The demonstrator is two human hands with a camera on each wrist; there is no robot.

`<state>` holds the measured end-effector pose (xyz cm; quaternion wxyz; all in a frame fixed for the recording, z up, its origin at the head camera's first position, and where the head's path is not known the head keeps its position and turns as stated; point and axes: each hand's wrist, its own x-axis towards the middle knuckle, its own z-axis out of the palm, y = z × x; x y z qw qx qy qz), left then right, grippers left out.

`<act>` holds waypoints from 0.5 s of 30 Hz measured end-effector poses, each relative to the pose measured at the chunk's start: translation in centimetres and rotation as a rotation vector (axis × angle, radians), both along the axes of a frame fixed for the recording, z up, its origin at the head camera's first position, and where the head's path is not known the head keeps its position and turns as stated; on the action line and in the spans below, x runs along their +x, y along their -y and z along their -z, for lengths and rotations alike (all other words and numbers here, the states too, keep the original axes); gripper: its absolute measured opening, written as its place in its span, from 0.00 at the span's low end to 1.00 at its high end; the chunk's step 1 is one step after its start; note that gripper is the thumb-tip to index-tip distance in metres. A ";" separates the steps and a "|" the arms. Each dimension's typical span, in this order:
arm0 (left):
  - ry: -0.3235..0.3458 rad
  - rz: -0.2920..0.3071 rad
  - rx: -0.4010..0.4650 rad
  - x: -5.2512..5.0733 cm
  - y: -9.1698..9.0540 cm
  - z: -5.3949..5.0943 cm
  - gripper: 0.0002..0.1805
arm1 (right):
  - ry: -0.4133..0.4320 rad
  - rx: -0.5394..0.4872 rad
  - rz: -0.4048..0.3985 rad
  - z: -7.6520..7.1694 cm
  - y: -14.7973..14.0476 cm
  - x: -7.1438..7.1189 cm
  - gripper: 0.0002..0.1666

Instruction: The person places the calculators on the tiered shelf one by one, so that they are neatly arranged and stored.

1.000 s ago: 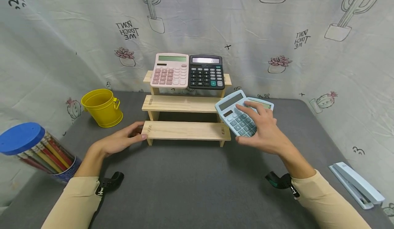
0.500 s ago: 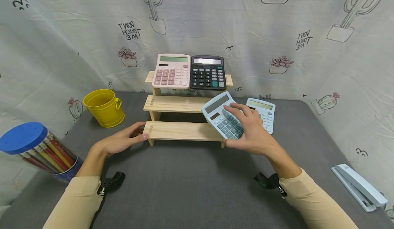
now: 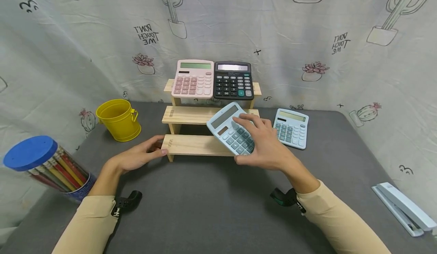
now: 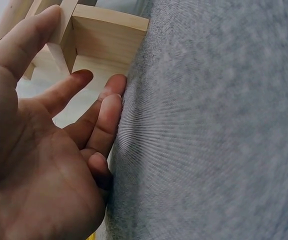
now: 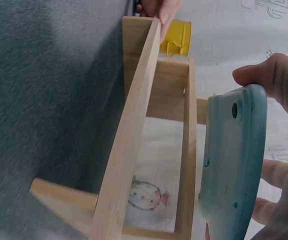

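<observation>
A blue calculator [image 3: 229, 129] is gripped by its edges in the right hand [image 3: 264, 142], tilted in front of the lower two tiers of a wooden stand [image 3: 191, 144]. In the right wrist view its underside [image 5: 234, 155] shows, beside the stand's boards [image 5: 134, 120] and apart from the lowest one. The left hand [image 3: 136, 156] touches the lowest tier's left end; in the left wrist view thumb and forefinger of that hand [image 4: 49, 140] lie at the wood [image 4: 104, 37], the other fingers loosely bent. A pink calculator [image 3: 192, 79] and a black calculator [image 3: 233, 80] lean side by side on the top tier.
Another blue calculator [image 3: 291, 129] lies on the grey table [image 3: 205, 208], right of the stand. A yellow bucket [image 3: 118, 121] stands to the left, with a blue-lidded jar of pencils [image 3: 58, 170] nearer. A light blue stapler [image 3: 404, 207] lies at the far right. Patterned cloth hangs behind.
The right hand has carried its blue calculator leftward, from the stand's right end to before its tiers, uncovering the other blue one. The left hand stays at the stand's left end.
</observation>
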<state>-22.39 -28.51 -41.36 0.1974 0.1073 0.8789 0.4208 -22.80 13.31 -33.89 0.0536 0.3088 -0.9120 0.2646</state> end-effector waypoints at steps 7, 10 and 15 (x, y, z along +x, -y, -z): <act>-0.007 0.000 0.007 0.0 -0.1 0.1 0.40 | 0.002 0.007 -0.004 -0.3 1.9 -0.7 0.60; -0.007 0.007 0.012 0.1 -0.2 0.4 0.39 | 0.002 0.023 0.001 -0.4 2.5 -1.0 0.60; -0.008 0.010 0.008 0.1 0.0 0.0 0.39 | -0.006 0.029 0.001 -0.6 3.8 -1.8 0.58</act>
